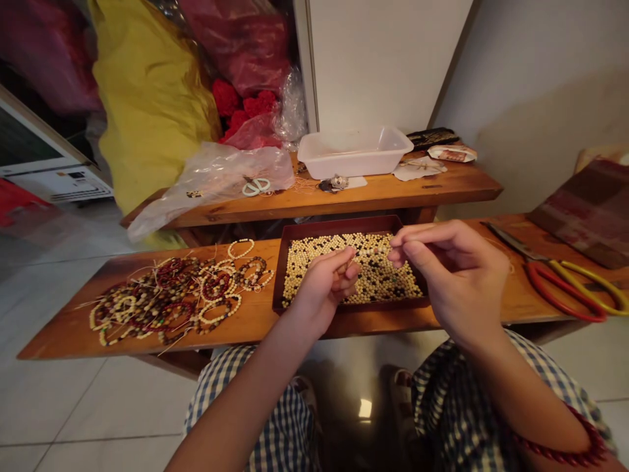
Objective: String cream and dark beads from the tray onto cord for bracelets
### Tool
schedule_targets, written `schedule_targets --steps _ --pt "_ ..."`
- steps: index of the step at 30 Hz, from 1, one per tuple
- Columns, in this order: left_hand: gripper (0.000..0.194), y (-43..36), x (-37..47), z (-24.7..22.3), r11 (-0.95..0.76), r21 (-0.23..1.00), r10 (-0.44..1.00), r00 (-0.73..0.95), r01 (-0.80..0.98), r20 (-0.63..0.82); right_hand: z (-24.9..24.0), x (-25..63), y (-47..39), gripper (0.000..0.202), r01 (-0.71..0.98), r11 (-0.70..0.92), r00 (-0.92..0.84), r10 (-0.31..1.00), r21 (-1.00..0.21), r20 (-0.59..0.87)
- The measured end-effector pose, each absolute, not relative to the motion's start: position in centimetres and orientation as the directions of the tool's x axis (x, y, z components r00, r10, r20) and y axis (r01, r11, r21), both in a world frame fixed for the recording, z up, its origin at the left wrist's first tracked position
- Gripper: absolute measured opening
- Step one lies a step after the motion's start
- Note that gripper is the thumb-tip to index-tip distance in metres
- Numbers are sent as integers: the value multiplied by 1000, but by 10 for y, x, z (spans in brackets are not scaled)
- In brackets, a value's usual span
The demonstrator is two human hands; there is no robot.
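Right now my left hand (322, 285) has thumb and fingertips closed on the near-left end of a short string of beads (372, 251), its other fingers curled in loosely. My right hand (457, 275) pinches the opposite end between thumb and fingertips, so the string runs across the gap from one grip to the other. Beneath it lies the dark red tray (339, 224), spread with loose beads (388, 282), mostly pale with some dark. Left of my left hand is a heap of bracelets (162, 295); right of my right hand, scissors (535, 265); beyond both, a white container (354, 157).
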State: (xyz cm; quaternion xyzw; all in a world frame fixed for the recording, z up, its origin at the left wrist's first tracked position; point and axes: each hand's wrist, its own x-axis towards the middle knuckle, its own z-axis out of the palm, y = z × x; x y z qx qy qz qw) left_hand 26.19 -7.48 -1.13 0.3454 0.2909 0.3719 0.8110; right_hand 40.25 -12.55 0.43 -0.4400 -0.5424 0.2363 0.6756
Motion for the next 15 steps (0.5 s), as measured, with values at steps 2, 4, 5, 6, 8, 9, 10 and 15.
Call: schedule_targets --steps 2,4,5,6,8,9,10,15 --pt "26 -75 263 -12 491 776 801 557 -396 -222 6 402 -126 6 155 482 285 814 -862 506" --pt "24 -75 263 -12 489 779 808 540 -392 -235 7 402 -126 6 147 481 274 820 -864 503" --pt "23 -75 264 -11 484 782 814 530 -394 -237 7 402 -125 6 140 483 273 820 -864 503" --pt "21 -75 264 -11 476 785 821 521 -396 -235 6 402 -124 7 131 485 276 820 -865 502" --pt "18 -75 265 -10 455 794 835 503 -402 -224 5 403 -123 8 109 477 288 825 -872 487" --pt "17 -75 265 -9 444 799 840 498 -404 -215 5 404 -122 8 97 474 293 827 -875 480" --pt "15 -74 265 -9 432 805 845 495 -406 -204 4 404 -121 9 84 471 296 830 -878 473" --pt "13 -73 263 -8 276 900 864 497 -336 -80 1 408 -118 10 42 474 288 837 -880 465"
